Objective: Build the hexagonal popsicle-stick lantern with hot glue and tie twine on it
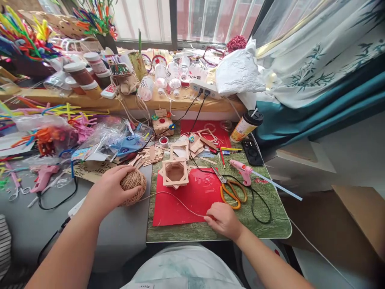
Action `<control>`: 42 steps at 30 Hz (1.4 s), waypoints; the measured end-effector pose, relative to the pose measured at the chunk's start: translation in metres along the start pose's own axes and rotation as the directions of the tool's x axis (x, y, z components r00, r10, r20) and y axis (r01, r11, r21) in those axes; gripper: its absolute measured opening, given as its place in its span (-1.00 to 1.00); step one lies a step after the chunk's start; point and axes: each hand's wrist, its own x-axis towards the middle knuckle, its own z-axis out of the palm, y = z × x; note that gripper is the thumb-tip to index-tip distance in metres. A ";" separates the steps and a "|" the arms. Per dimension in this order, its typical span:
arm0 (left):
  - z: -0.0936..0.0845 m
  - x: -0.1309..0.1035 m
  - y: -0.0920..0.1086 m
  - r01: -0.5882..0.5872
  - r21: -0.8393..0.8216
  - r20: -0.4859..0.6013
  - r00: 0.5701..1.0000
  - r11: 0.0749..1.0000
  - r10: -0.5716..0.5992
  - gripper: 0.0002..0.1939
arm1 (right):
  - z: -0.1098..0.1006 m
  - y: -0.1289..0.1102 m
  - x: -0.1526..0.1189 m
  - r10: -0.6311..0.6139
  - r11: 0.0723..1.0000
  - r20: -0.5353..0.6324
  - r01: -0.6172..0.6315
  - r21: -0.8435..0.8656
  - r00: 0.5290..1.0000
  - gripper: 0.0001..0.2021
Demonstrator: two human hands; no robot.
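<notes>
My left hand (116, 186) is wrapped round a ball of brown twine (134, 185) at the left edge of the green mat. From the ball a loose strand of twine (177, 199) runs across a red sheet (171, 214) to my right hand (223, 218), whose fingers are pinched on its end. Behind the strand stands a small box of stacked wooden craft sticks (175, 173), open at the top. Orange-handled scissors (233, 194) lie on the mat beyond my right hand, blades pointing away to the left.
A pink glue gun (245, 172) with a long glue stick and black cord lies at the right. Behind it are a phone (252, 152) and a lidded cup (246, 125). Loose craft sticks (152, 155), a second pink glue gun (45, 176) and pipe cleaners (45, 138) crowd the left.
</notes>
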 end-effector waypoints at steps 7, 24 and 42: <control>-0.001 0.014 0.013 0.039 -0.082 -0.102 0.994 0.996 -0.047 -0.38 | -0.010 -0.010 0.005 0.217 0.963 -0.246 -0.167 0.210 0.945 -0.84; 0.041 0.074 0.131 -0.453 0.000 0.320 0.845 0.891 0.429 0.40 | -0.031 -0.037 0.031 0.153 0.955 -0.367 -0.041 0.295 0.918 -0.87; 0.016 0.091 0.103 -0.050 -0.429 0.286 0.940 0.902 0.188 0.04 | -0.014 -0.029 0.038 0.648 0.555 -0.230 -0.244 0.795 0.726 -0.74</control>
